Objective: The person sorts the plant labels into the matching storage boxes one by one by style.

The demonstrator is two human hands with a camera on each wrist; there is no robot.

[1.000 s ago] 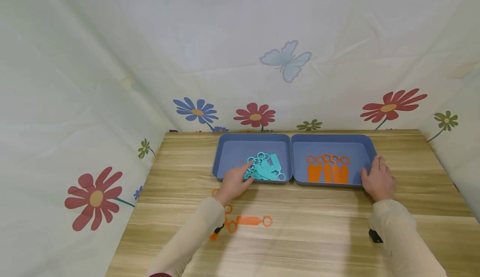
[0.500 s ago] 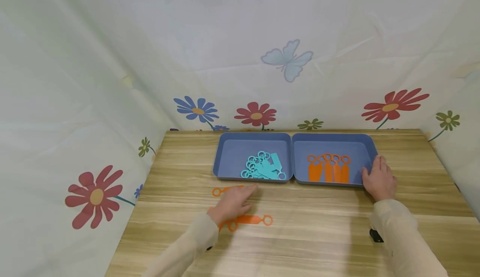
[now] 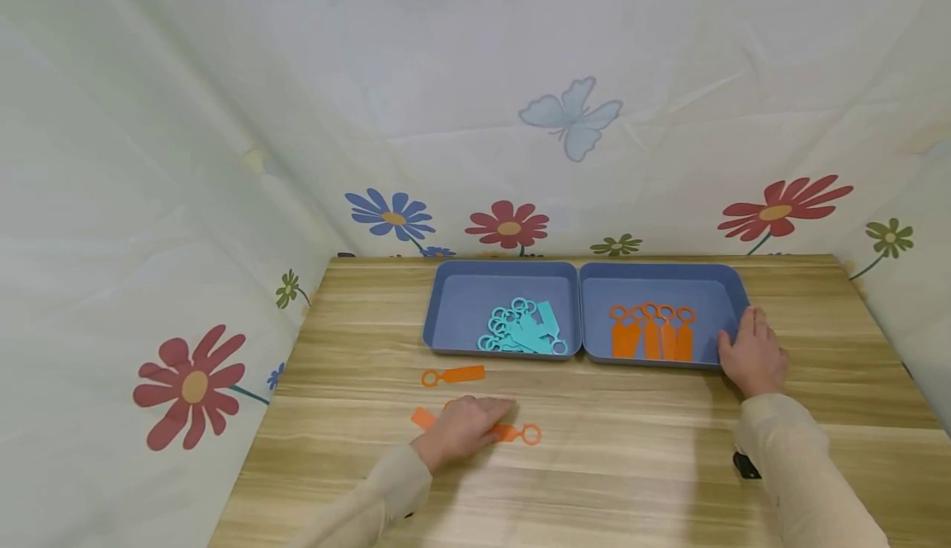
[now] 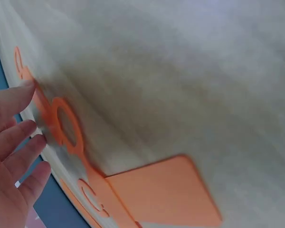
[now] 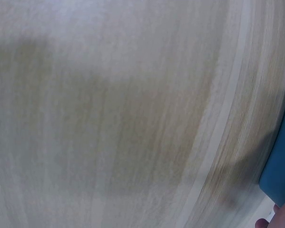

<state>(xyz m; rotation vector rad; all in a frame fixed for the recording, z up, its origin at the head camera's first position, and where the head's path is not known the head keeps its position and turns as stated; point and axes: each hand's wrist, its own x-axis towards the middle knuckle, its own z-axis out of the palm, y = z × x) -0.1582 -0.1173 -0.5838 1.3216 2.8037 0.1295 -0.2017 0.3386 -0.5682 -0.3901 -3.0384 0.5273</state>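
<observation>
In the head view, my left hand [image 3: 464, 430] is low over loose orange tags with ring ends, partly hiding them. The left wrist view has its thumb and fingers spread apart on either side of an orange tag [image 4: 42, 107], with a wider orange tag [image 4: 166, 192] nearer the camera. Whether a fingertip touches the tag is hard to tell. My right hand [image 3: 754, 358] rests against the front right corner of the right blue tray [image 3: 661, 274], fingers along its side. Several orange tags [image 3: 651, 337] lie side by side in that tray.
Left of it, touching, stands another blue tray [image 3: 461, 292] with a heap of turquoise ring-ended tags [image 3: 527, 332]. A single orange tag [image 3: 464, 374] lies in front of it on the wooden table [image 3: 609, 465]. A flower-printed curtain [image 3: 461, 119] hangs behind.
My left hand has drawn back from the turquoise tags, over the tray's front rim, and down to the loose orange tags. The right hand keeps its place at the tray corner.
</observation>
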